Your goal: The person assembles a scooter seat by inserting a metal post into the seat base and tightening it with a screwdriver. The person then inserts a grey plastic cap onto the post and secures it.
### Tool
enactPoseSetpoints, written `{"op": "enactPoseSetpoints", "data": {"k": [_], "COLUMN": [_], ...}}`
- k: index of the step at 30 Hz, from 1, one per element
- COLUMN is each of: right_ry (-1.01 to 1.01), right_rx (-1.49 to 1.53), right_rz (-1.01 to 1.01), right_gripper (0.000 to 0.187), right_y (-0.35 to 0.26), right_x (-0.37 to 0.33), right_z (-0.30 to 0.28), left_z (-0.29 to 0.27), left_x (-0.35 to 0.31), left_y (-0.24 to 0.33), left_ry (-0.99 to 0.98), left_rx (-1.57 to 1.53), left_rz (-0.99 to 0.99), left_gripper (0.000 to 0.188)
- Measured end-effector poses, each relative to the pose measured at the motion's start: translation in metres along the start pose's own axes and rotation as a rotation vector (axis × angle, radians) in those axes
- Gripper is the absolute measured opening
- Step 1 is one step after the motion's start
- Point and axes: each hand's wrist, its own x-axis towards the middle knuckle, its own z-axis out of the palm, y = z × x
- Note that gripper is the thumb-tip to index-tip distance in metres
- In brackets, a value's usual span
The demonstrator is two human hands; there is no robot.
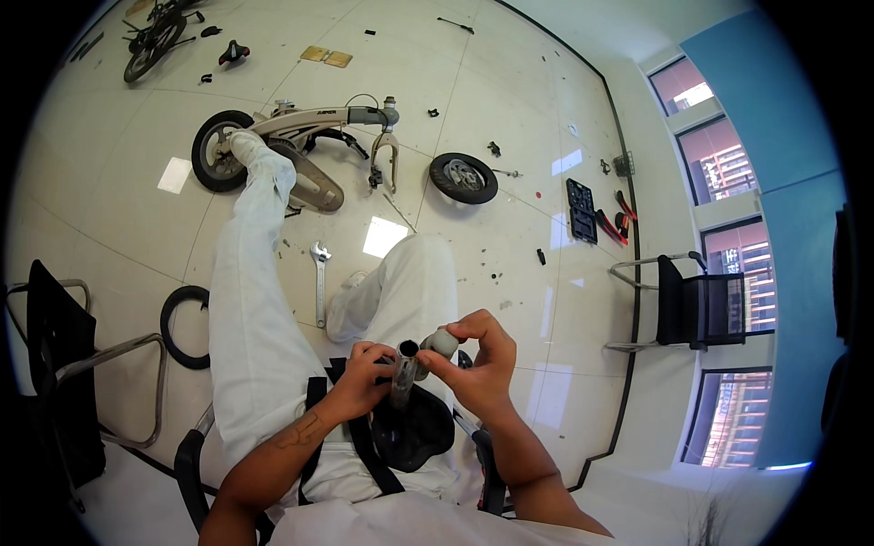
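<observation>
A black bicycle saddle [414, 443] lies in my lap, with its metal seat post [401, 382] pointing up and its hollow end toward me. My left hand [364, 375] is closed round the post just below that open end. Close beside the post, my right hand [478, 364] is closed on a rounded grey piece [442, 343], thumb on the near side and fingers behind it. What kind of part the grey piece is cannot be made out. Past my knees, a beige bicycle frame [309, 118] lies on its side, and my left foot rests at its rear wheel [218, 150].
A detached wheel [463, 177] and a large adjustable wrench [320, 282] lie on the tiled floor. A loose tyre [168, 328] is left of my leg. Farther right are a black tool case [580, 209], red-handled tools [612, 227] and a chair [696, 300]. Another chair [64, 382] stands left.
</observation>
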Motion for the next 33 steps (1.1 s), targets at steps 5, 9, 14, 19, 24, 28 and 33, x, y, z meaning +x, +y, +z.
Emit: {"op": "enactPoseSetpoints", "data": {"k": [5, 9, 14, 19, 24, 28, 33], "right_ry": [-0.116, -0.320, -0.461, -0.387, -0.328, -0.325, -0.281], "right_rx": [0.090, 0.301, 0.375, 0.331, 0.234, 0.128, 0.015], "right_rz": [-0.027, 0.035, 0.135, 0.144, 0.118, 0.141, 0.109], "right_gripper": [0.040, 0.037, 0.034, 0.035, 0.039, 0.047, 0.050], "right_y": [-0.004, -0.011, -0.002, -0.005, -0.003, -0.006, -0.014], "right_x": [0.001, 0.007, 0.011, 0.012, 0.012, 0.013, 0.017], "right_z": [0.003, -0.004, -0.020, -0.020, -0.018, -0.018, -0.014], "left_z": [0.002, 0.005, 0.004, 0.002, 0.005, 0.004, 0.002], "left_x": [-0.001, -0.001, 0.000, -0.001, -0.001, -0.001, -0.002], "left_y": [-0.002, -0.014, -0.010, -0.006, -0.010, -0.008, -0.003], "left_ry": [0.022, 0.004, -0.024, -0.015, -0.015, -0.017, 0.011], "left_rx": [-0.034, -0.050, -0.034, -0.051, -0.044, -0.042, -0.060], "left_rz": [-0.025, -0.006, -0.010, -0.027, -0.009, -0.015, -0.016], "left_gripper": [0.032, 0.032, 0.033, 0.032, 0.030, 0.030, 0.031]}}
